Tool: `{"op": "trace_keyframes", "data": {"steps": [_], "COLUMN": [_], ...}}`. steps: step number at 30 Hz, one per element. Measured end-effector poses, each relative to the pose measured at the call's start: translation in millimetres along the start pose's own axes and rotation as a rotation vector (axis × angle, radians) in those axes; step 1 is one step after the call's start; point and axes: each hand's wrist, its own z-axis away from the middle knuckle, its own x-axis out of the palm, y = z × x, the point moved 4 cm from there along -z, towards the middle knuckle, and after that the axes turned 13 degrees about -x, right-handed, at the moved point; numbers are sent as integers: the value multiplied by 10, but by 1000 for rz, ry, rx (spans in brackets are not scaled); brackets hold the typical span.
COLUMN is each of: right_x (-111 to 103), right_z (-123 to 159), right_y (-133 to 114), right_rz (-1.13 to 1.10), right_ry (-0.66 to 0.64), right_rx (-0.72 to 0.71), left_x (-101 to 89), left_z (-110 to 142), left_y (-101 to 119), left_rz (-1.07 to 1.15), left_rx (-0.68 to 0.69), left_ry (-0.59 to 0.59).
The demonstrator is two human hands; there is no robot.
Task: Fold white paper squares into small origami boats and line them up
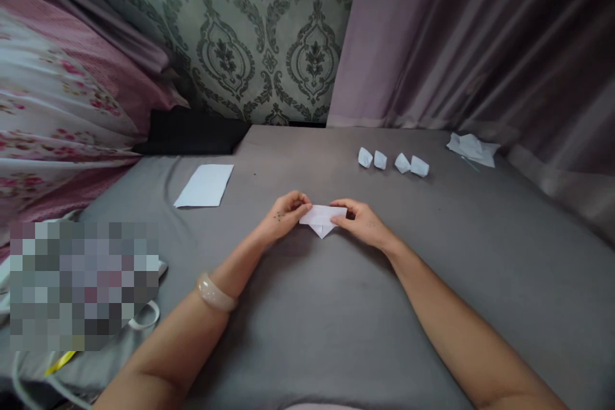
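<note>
Folded white paper (pixel 321 218), triangular point toward wearer; left hand (pixel 285 216) and right hand (pixel 360 222) pinching its ends.

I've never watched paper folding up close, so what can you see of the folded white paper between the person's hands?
The folded white paper looks like thin, plain sheet, doubled into a wide, flat strip with a triangular point jutting from its lower edge, towards the person. Fold lines show. The left hand pinches one end and the right hand the other. It sits above grey cloth; whether it touches the cloth cannot be told.
</note>
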Motion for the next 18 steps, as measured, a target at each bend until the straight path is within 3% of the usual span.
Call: {"op": "trace_keyframes", "data": {"steps": [4, 8, 11, 13, 18], "right_x": [-23, -44, -82, -126, -185], "right_z": [5, 10, 8, 10, 67], "right_y": [-59, -138, -206, -278, -494], "right_rz": [-200, -225, -133, 23, 655], "right_ry": [-14, -52, -114, -125, 21], "right_rx": [65, 56, -41, -178, -576], "left_x": [18, -18, -28, -28, 38], "left_z": [65, 71, 65, 85, 256], "left_y": [24, -19, -5, 75, 299], "left_rz": [124, -21, -157, -289, -772], "left_rx": [-94, -107, -39, 110, 705], "left_ry": [-136, -162, -150, -74, 264]}}
